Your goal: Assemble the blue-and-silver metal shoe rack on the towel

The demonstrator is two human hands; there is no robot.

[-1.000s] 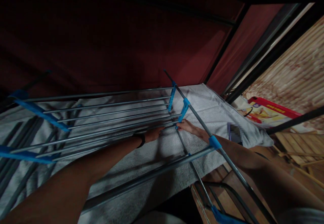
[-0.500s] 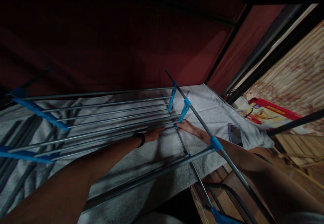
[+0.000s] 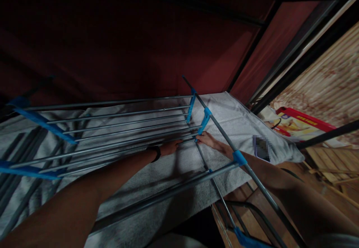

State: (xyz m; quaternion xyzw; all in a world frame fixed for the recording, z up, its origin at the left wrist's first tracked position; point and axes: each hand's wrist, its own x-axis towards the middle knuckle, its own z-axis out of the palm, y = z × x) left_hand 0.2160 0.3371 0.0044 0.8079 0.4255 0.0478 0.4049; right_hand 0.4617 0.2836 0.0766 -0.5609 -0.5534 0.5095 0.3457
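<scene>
A rack of grey metal tubes [image 3: 120,114] with blue plastic brackets lies on its side over a pale cloth. My left hand [image 3: 169,148], with a black band at its wrist, is closed around the end of the lowest tube in the middle set. Just right of it, my right hand [image 3: 206,140] grips the lower end of a blue bracket [image 3: 204,123], where that tube meets it. A long side pole [image 3: 224,136] passes above my right forearm. The fingertips of both hands are partly hidden.
Loose tubes [image 3: 21,162] lie on the cloth [image 3: 157,199] at the left. A phone-like dark object [image 3: 261,149], partly pixelated, rests at the right. Beyond it are a red and yellow box [image 3: 304,123] and a wooden slatted piece [image 3: 328,164]. A dark red wall [image 3: 140,53] stands behind.
Almost nothing differs. Both hands stay at the same joint between tube and bracket, and the view has shifted very slightly.
</scene>
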